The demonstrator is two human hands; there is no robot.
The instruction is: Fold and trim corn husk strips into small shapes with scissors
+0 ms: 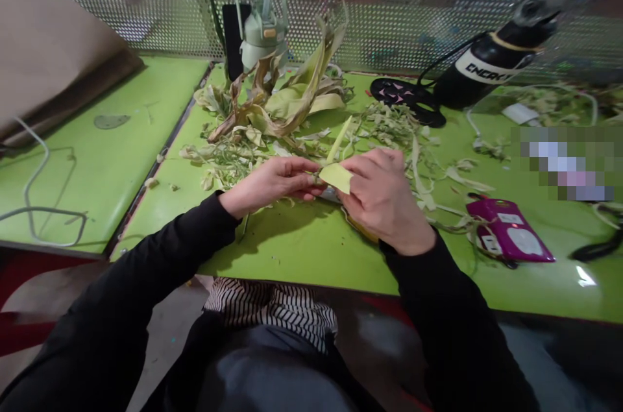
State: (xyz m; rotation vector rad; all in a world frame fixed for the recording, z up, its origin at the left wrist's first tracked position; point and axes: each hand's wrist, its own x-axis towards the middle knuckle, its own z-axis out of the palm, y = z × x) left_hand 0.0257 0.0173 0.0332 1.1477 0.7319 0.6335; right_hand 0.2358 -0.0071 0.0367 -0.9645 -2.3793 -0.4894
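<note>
My left hand (272,183) and my right hand (384,194) meet over the green table (302,243), both closed on a pale yellow-green husk strip (337,173). The left fingers pinch its near end. The right fingers wrap the folded part, and a narrow tip of the strip sticks up and away between the hands. Something yellowish shows under my right palm; I cannot make it out. A pile of dried corn husks (287,97) lies just beyond the hands, with thin trimmed shreds (389,123) scattered around it.
A pale green water bottle (263,29) stands behind the husks against a perforated metal screen. A black bottle (491,65) lies at the right, a magenta phone case (509,230) nearer. A grey cable (39,204) loops on the left table.
</note>
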